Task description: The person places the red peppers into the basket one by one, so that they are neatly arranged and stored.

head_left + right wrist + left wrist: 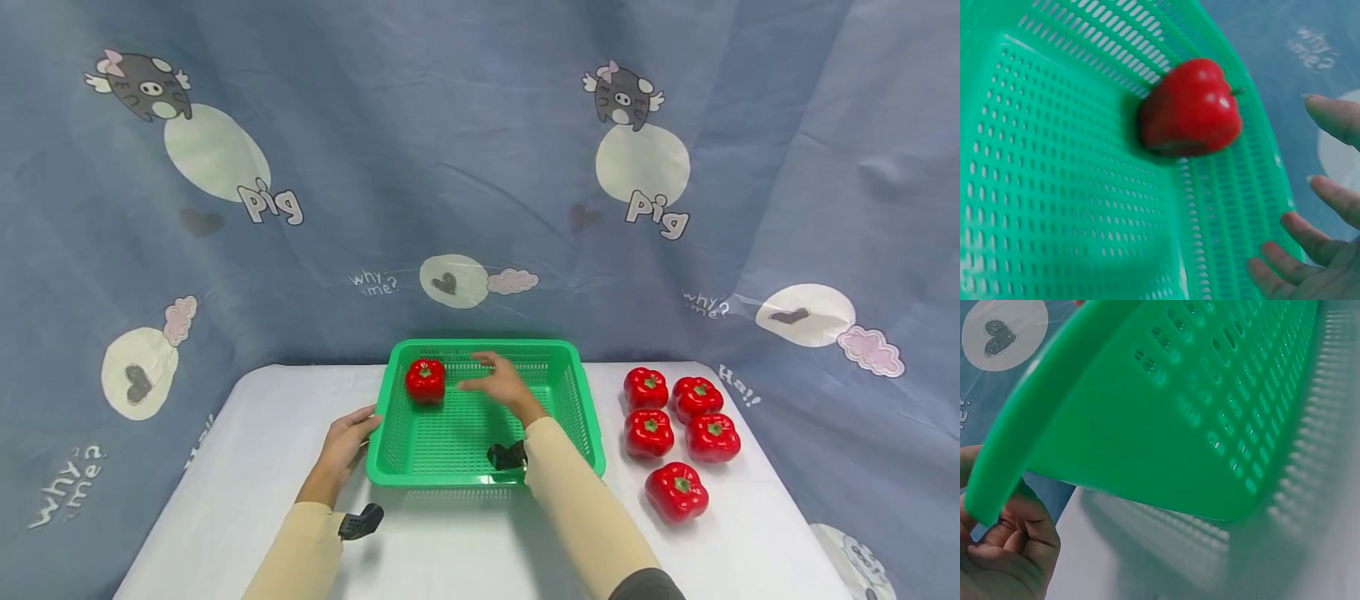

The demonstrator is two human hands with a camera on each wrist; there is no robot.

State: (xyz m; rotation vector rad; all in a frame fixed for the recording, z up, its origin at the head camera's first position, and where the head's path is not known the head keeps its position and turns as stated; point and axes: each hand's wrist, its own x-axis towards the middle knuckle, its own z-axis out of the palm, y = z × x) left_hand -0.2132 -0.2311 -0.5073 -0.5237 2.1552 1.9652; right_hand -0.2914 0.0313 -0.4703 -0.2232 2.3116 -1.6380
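Note:
A green plastic basket (pixel 486 481) with slotted walls stands on the table. One red bell pepper (pixel 425 382) sits inside it, towards the far left corner, stem up in the head view. My left hand (pixel 347 447) holds the basket's left rim; the left wrist view has curled fingers (pixel 1032 515) around the rim's edge. Over the basket, to the right of the pepper, hovers my right hand (pixel 501 385), fingers spread and holding nothing. The right wrist view shows a gap between those fingers (pixel 1310 240) and the pepper (pixel 1191 109).
Several more red bell peppers (pixel 649 433) stand in a loose group on the white table (pixel 262 467), right of the basket. A blue printed curtain (pixel 480 183) hangs behind the table and down its sides.

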